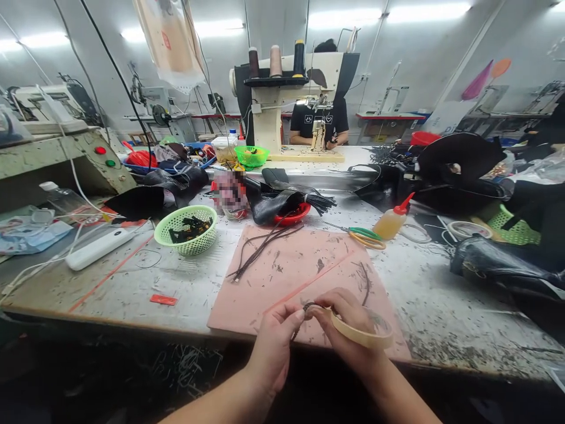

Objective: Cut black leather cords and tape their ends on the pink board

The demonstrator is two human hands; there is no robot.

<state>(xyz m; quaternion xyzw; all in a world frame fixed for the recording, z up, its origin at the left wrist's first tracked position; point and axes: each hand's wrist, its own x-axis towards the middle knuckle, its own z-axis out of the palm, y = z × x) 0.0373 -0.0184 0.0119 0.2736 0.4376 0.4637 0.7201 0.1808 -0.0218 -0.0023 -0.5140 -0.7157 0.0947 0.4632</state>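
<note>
My left hand is closed, its thumb and fingers pinching a thin dark braided cord just above the front edge of the pink mat. Close beside it, my right hand is closed too, its fingertips at the same cord. A roll of cream masking tape is held in my right hand, on edge against the palm. Whether tape sticks to the cord is hidden by the fingers. More dark braided cords lie on the mat's far left part.
Behind the mat stand a green basket of black pieces, a black boot over a red basket, scissors and a glue bottle. A black leather piece lies right. A co-worker sits behind a sewing machine.
</note>
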